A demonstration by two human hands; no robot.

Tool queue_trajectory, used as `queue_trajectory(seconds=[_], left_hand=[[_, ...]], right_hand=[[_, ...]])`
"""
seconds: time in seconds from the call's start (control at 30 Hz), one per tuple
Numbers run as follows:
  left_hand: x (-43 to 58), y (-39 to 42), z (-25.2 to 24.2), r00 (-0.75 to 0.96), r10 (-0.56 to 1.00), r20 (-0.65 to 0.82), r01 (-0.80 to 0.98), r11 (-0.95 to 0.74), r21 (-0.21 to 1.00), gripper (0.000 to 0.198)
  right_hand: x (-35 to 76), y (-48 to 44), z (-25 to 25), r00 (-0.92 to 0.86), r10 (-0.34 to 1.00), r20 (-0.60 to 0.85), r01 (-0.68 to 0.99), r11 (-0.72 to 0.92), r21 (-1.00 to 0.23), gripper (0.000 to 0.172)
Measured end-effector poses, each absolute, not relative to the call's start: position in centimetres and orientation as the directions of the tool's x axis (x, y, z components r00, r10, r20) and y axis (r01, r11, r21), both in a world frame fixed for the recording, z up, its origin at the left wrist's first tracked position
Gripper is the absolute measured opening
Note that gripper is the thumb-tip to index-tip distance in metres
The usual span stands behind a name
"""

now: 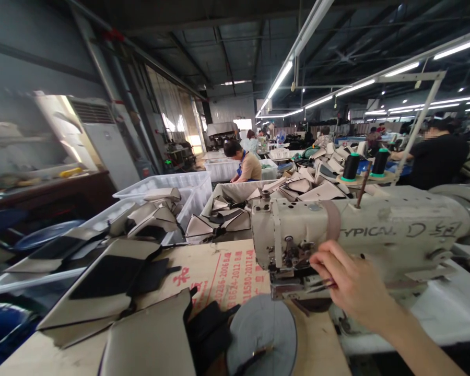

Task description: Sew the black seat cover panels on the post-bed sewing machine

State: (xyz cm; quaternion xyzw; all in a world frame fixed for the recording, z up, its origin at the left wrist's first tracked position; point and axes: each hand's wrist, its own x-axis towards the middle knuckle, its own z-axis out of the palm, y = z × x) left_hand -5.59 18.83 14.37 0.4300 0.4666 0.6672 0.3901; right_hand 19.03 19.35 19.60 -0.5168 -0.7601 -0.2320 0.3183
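My right hand (pixel 347 284) is raised in front of the head of a cream sewing machine (pixel 379 230) marked TYPICAL. Its fingers are pinched together beside the machine's thread guides. Something thin and dark shows below the fingertips, too small to name. My left hand is out of view. Lower down, a flat grey disc-shaped roll (pixel 264 334) lies on the wooden table (pixel 219 271). Beside the roll is a beige sewn piece (pixel 152 334) with black straps. Another beige and black piece (pixel 102 282) lies further left.
White plastic bins (pixel 196 183) piled with similar pieces stand behind the table. Two black thread cones (pixel 351 167) stand behind the machine. A person in a tan top (pixel 251 167) bends over beyond the bins; a person in black (pixel 438 156) is at the right.
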Motion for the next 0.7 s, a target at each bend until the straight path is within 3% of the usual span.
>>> queue_trajectory(seconds=[0.1, 0.17, 0.47, 0.7], left_hand=[[-5.4, 18.7, 14.8, -0.318, 0.93, 0.183, -0.141, -0.237, 0.961, 0.024], [-5.2, 18.6, 15.1, -0.316, 0.93, 0.187, -0.143, -0.242, 0.96, 0.022], [-4.3, 18.8, 15.7, -0.324, 0.907, 0.27, -0.126, -0.325, 0.937, 0.017], [-4.4, 19.2, 16.7, -0.335, 0.913, 0.231, -0.116, -0.284, 0.952, 0.017]], right_hand=[[19.5, 19.2, 18.2, -0.116, 0.663, 0.74, 0.939, 0.315, -0.136, 0.02], [19.8, 19.5, 17.6, -0.069, 0.657, 0.751, 0.939, 0.297, -0.173, 0.019], [19.6, 20.6, 17.7, -0.055, 0.496, 0.866, 0.966, 0.247, -0.08, 0.012], [19.8, 20.5, 17.0, -0.124, 0.522, 0.844, 0.96, 0.277, -0.03, 0.013]])
